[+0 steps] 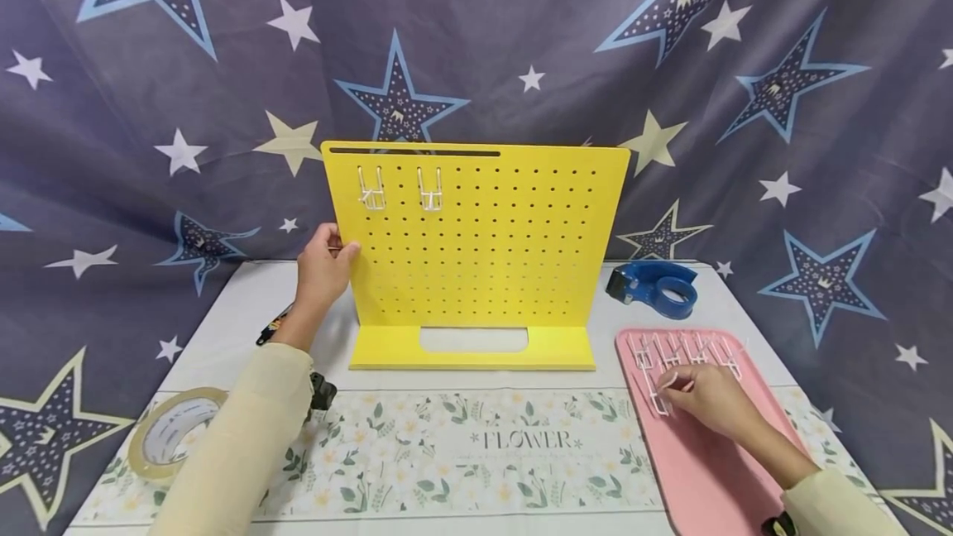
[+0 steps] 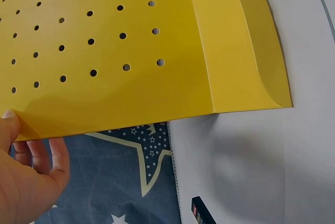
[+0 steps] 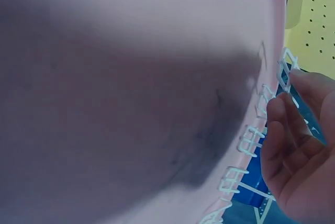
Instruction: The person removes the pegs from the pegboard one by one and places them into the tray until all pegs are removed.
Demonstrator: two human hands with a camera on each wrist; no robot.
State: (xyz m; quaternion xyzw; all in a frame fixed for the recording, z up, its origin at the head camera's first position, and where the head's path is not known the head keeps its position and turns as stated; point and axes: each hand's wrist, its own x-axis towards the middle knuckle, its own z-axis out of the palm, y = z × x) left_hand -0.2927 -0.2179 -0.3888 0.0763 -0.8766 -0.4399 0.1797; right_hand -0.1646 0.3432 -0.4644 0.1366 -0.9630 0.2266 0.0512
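A yellow pegboard (image 1: 610, 189) stands upright on its base, with two white wire hooks (image 1: 431, 191) hung near its upper left. My left hand (image 1: 322, 270) grips the board's left edge, thumb on the front and fingers behind, as the left wrist view also shows. Over the pink tray (image 1: 715, 482) on the right, my right hand (image 1: 711, 399) pinches a white wire hook (image 3: 286, 71) between thumb and fingertips. Several more white hooks (image 3: 233, 179) lie in a row along the tray's far end. My fingers partly cover the held hook in the head view.
Behind the tray sits a blue tape dispenser (image 1: 655, 288). A wide roll of tape (image 1: 174, 437) lies at the left, beside my forearm. Beyond that arm is a small black object (image 1: 274, 325), partly hidden. A star-patterned curtain (image 1: 476, 40) hangs behind the table.
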